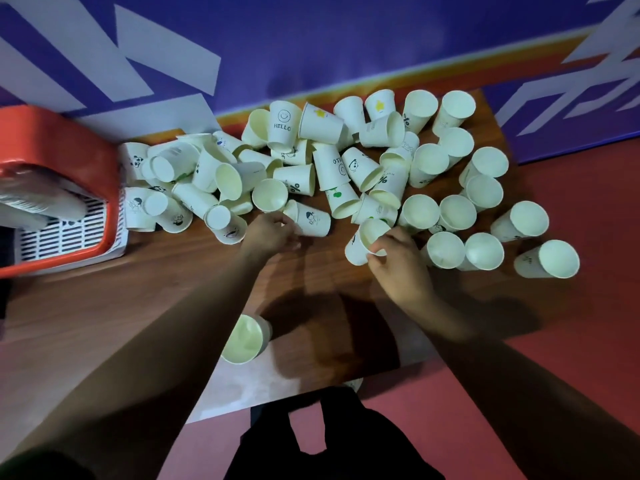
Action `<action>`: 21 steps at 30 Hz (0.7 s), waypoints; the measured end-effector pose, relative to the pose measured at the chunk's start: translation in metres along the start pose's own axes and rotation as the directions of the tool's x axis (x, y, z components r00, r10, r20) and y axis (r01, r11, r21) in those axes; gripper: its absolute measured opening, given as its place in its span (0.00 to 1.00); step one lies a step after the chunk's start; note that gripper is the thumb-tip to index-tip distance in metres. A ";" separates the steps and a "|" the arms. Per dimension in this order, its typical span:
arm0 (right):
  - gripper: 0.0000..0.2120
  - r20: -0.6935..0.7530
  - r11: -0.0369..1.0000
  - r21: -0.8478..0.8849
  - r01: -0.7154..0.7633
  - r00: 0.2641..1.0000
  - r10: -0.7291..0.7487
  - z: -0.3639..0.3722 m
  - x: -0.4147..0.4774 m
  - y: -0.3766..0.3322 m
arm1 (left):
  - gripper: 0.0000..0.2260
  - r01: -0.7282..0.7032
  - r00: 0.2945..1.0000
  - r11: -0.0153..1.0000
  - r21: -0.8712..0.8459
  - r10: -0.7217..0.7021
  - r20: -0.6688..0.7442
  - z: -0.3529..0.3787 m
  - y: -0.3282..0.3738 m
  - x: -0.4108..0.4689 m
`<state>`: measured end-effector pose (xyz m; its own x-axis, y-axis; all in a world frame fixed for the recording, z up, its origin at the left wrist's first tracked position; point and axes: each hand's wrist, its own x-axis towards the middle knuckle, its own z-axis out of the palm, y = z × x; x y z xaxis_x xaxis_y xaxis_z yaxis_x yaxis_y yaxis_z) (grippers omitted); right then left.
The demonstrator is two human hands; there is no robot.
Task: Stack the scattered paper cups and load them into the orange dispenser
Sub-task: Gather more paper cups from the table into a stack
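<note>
Several white paper cups (349, 161) lie scattered across the far half of a wooden table (121, 306), some upright, many on their sides. My left hand (272, 233) touches the rim of a tipped cup with a black drawing (313, 220). My right hand (398, 258) pinches the rim of a tilted cup (363, 242) with thumb and fingers. A lone upright cup (246, 339) stands near the table's front edge, between my forearms. The orange dispenser (69, 174) sits at the table's left end, with a stack of cups lying in it.
A white slotted grille (69, 230) shows inside the dispenser's frame. Behind the table is a purple wall with white shapes (166, 53) and an orange stripe. Red floor (571, 209) lies to the right and in front. Upright cups crowd the table's right edge.
</note>
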<state>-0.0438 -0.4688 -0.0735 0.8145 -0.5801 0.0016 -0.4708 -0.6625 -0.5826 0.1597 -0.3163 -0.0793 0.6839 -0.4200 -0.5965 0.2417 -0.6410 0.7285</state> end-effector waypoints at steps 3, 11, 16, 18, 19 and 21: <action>0.04 -0.063 0.991 0.131 -0.010 0.998 0.019 -0.006 -0.013 -0.014 | 0.08 -0.110 0.992 0.989 0.094 0.115 -0.046 -0.013 -0.005 -0.019; 0.08 0.007 0.940 0.330 -0.088 0.996 0.091 0.000 -0.027 -0.081 | 0.04 -0.422 0.893 0.905 -0.056 0.405 -0.197 -0.081 -0.018 -0.070; 0.08 0.148 0.921 0.389 0.004 0.987 -0.066 0.008 -0.042 -0.140 | 0.07 -0.348 0.934 0.907 -0.236 0.315 -0.168 -0.123 -0.046 -0.103; 0.09 0.171 0.902 0.430 0.046 0.977 -0.131 0.014 -0.052 -0.157 | 0.08 -0.365 0.924 0.905 -0.220 0.323 -0.204 -0.138 -0.059 -0.110; 0.11 0.184 0.893 0.446 0.062 0.970 -0.160 0.018 -0.057 -0.163 | 0.08 -0.376 0.916 0.903 -0.207 0.328 -0.233 -0.144 -0.065 -0.113; 0.19 0.229 0.891 0.449 0.061 0.957 -0.181 0.029 -0.068 -0.170 | 0.07 -0.381 0.906 0.901 -0.205 0.321 -0.275 -0.154 -0.075 -0.120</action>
<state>-0.0089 -0.3030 0.0019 0.9417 -0.3270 -0.0792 -0.2178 -0.4129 -0.8844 0.1651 -0.1189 -0.0105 0.8866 -0.4099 -0.2144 0.0984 -0.2857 0.9533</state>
